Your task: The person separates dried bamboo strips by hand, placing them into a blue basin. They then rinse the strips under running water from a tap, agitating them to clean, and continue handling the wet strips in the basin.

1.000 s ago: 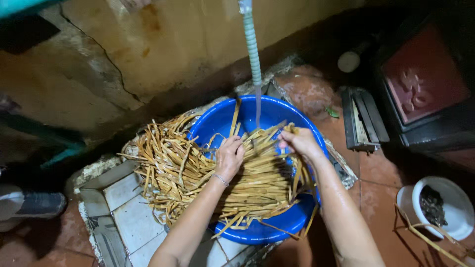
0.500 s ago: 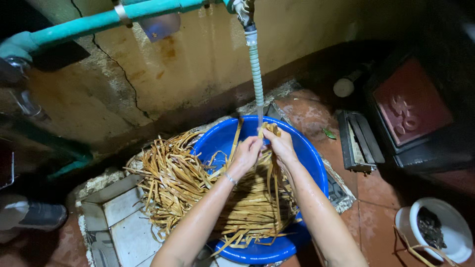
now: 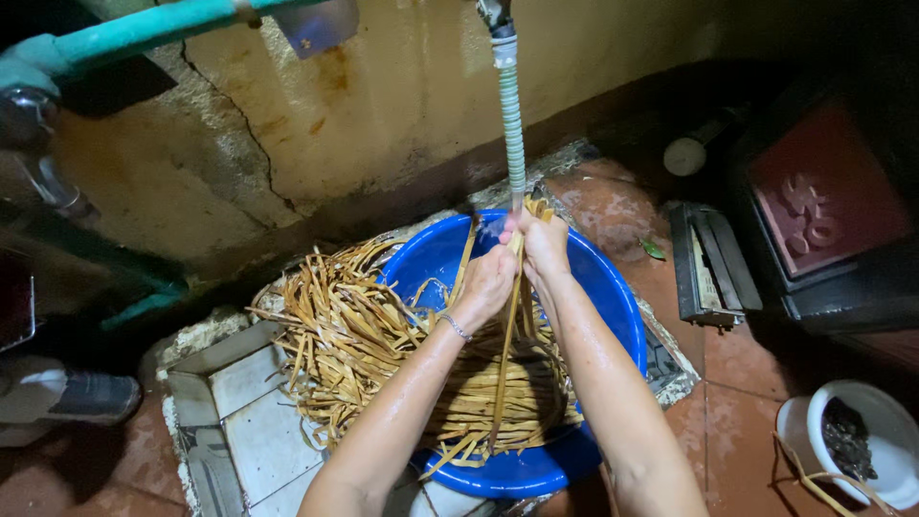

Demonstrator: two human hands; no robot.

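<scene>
1. while water runs from the hose, the left hand and right hand both clench strips.
2. they hang over the blue basin, seemingly wet.
3. more strips lie heaped at its left.

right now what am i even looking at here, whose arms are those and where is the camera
The camera sits on a person's head and looks down, so the two bare arms reaching in from the bottom are that person's own. The left hand and right hand are raised together over a blue basin, gripping a few long tan strips right under the hose that hangs from a green pipe on the wall. More of the same strips lie in the basin, and a loose pile of strips lies beside it, spilling over a tiled block. On the wet floor at lower right stands a white bowl with something dark inside.
</scene>
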